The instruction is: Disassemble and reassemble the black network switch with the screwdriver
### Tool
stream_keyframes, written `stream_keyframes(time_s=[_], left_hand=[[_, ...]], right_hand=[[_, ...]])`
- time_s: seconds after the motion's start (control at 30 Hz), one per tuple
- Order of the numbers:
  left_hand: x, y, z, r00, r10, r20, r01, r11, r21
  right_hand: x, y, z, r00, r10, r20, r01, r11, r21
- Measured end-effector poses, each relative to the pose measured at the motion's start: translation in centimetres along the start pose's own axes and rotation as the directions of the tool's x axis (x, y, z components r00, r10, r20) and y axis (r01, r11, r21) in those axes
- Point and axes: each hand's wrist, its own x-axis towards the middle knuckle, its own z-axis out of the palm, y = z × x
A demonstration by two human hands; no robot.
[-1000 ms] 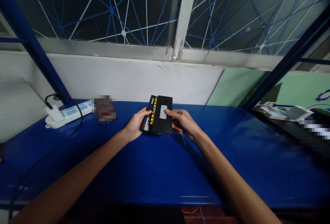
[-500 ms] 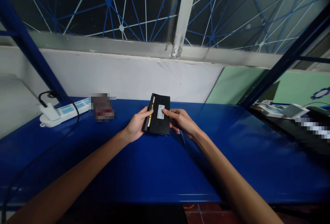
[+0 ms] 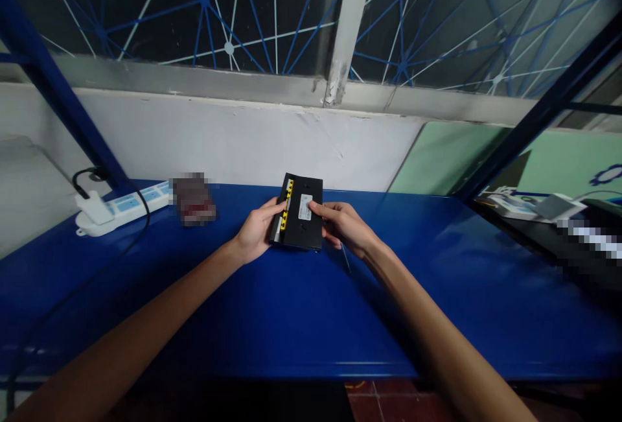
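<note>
A flat black network switch (image 3: 296, 227) is held up over the blue table, its underside with a white label (image 3: 306, 207) facing me. Along its left side runs a row of yellow ports (image 3: 284, 220). My left hand (image 3: 255, 231) grips that side, thumb on the ports and fingers hidden beneath. On the opposite side, my right hand (image 3: 343, 224) is closed with its thumb on the label's edge and other fingers below. A thin metal rod (image 3: 345, 258), perhaps a screwdriver shaft, juts down from under the right hand; its upper end is hidden.
The blue table (image 3: 272, 325) meets a white wall below a window. At the left lie a white power strip (image 3: 129, 207) with a black cable and a blurred-out dark object (image 3: 193, 200). White devices (image 3: 525, 207) and a dark surface stand at the right, by a blue frame post.
The switch has tilted so that more of its yellow port row shows. Both hands keep their hold, and the rod still juts from beneath my right hand.
</note>
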Motion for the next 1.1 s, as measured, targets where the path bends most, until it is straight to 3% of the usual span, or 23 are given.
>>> stream_keyframes(time_s=[0.43, 0.8, 1.1], left_hand=[[-0.03, 0.06, 0.15, 1.0, -0.005, -0.026, 0.005, 1.0, -0.001], [-0.37, 0.26, 0.46, 1.0, 0.0, 0.017, -0.001, 0.998, 0.063], [-0.32, 0.21, 0.59, 0.999, -0.027, -0.034, 0.03, 0.995, 0.096]], right_hand=[[-0.01, 0.14, 0.12, 1.0, 0.003, -0.021, -0.003, 0.999, -0.036], [-0.01, 0.28, 0.14, 0.998, -0.049, -0.044, 0.045, 0.995, -0.092], [0.03, 0.45, 0.15, 0.996, -0.076, -0.045, 0.07, 0.99, -0.122]])
